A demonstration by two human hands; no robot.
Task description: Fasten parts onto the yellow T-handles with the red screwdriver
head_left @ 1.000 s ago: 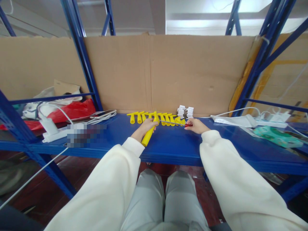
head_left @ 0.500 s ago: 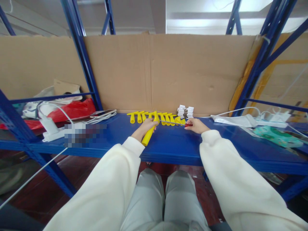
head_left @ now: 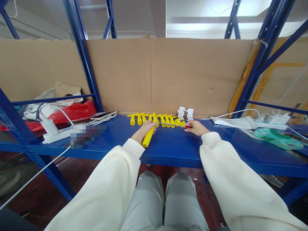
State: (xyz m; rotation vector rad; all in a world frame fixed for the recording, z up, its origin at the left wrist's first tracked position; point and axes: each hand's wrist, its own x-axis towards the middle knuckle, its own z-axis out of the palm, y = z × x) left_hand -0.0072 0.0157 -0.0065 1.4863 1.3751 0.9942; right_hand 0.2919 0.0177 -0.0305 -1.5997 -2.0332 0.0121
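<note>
My left hand [head_left: 144, 129] is closed around a yellow T-shaped tool [head_left: 147, 139], its thick round handle slanting down toward the table's front edge. In my right hand [head_left: 198, 127] is a screwdriver [head_left: 188, 127] with a red handle, its thin metal shaft pointing left. The shaft's tip meets the yellow tool near its head, close to my left fingers; I cannot make out the exact contact. Behind my hands, several more yellow T-shaped tools [head_left: 132, 120] lie in a row, and some smaller yellow pieces [head_left: 180, 122] lie at its right end.
Stacked white pieces with dark parts [head_left: 190, 114] stand against the cardboard panel [head_left: 192, 70]. On the left of the blue table [head_left: 178, 144] are a white power strip [head_left: 55, 134] and cables; a green packet [head_left: 276, 138] lies right. Blue posts rise at both sides.
The view has tilted slightly, so the scene sits a little lower. Both hands keep their hold, and the screwdriver stays against the yellow tool.
</note>
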